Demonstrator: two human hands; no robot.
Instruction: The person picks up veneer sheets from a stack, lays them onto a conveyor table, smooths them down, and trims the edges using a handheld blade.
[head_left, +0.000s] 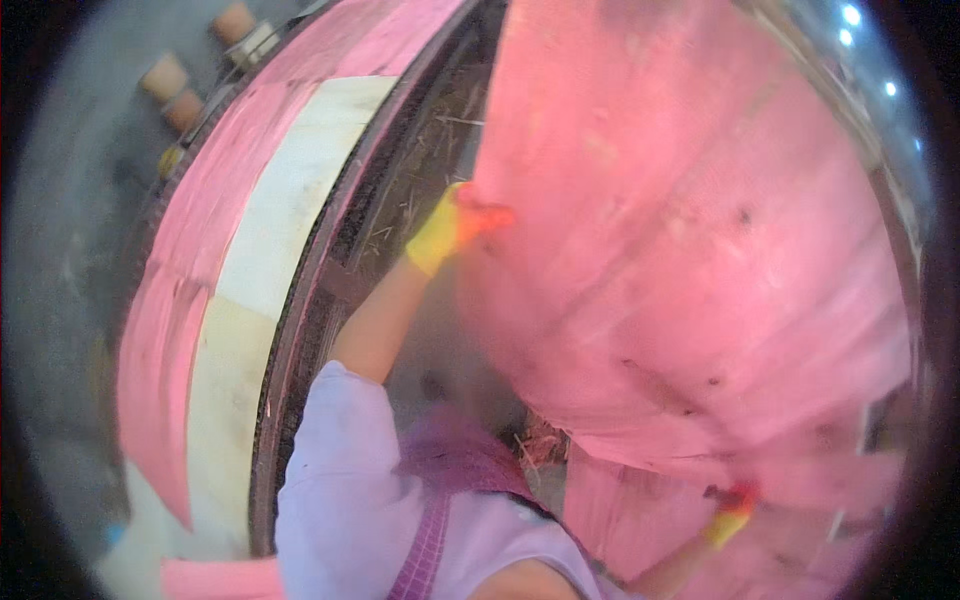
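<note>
A large pink wood veneer sheet (700, 240) with dark knots fills the right half of the head view, its surface smeared by motion. My left hand (465, 222), in a yellow glove with an orange-red palm side, is closed on the sheet's left edge, the fingers lying over its face. Down at the lower right, my right hand (735, 508) wears a matching glove and is closed at the sheet's near edge. Blur softens the right fingers. Both arms are spread wide.
To the left, a long dark-edged conveyor or table (300, 290) carries pink and pale veneer strips (290, 200). Wood scraps lie in the gap beside it. More pink sheets (630, 510) lie below the large one. Tan blocks (165, 78) stand at the far left.
</note>
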